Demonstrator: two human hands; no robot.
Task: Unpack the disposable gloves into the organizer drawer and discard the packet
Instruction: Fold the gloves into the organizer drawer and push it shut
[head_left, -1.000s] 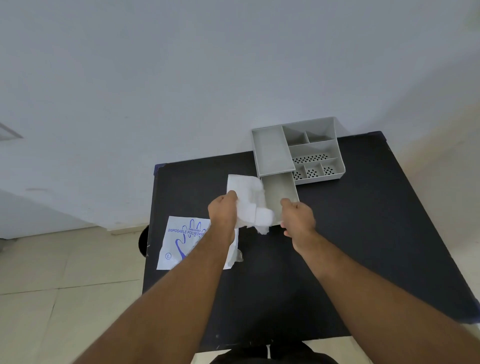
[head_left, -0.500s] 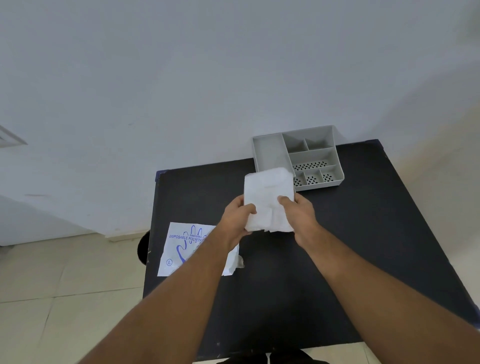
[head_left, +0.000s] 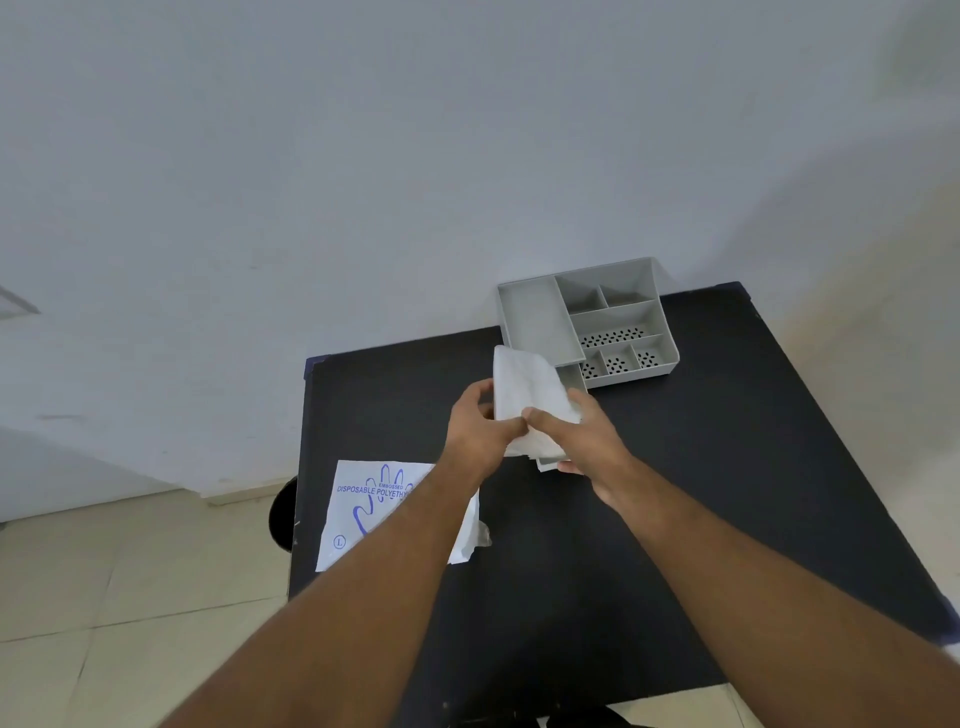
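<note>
While both hands pinch the folded stack of disposable gloves (head_left: 524, 400) above the black table (head_left: 727, 493), the left hand (head_left: 480, 434) has fingers curled on the stack's near-left edge and the right hand (head_left: 582, 441) clamps its lower right corner. Just beyond, toward one o'clock, the organizer (head_left: 618, 317) sits with its drawer (head_left: 571, 376) pulled out beneath the stack. At eight o'clock the empty packet (head_left: 384, 509) lies at the table's left edge. Being thin and slippery, the sheets could fan apart or snag on the drawer rim, spilling out; a stray elbow might sweep the packet to the floor.
</note>
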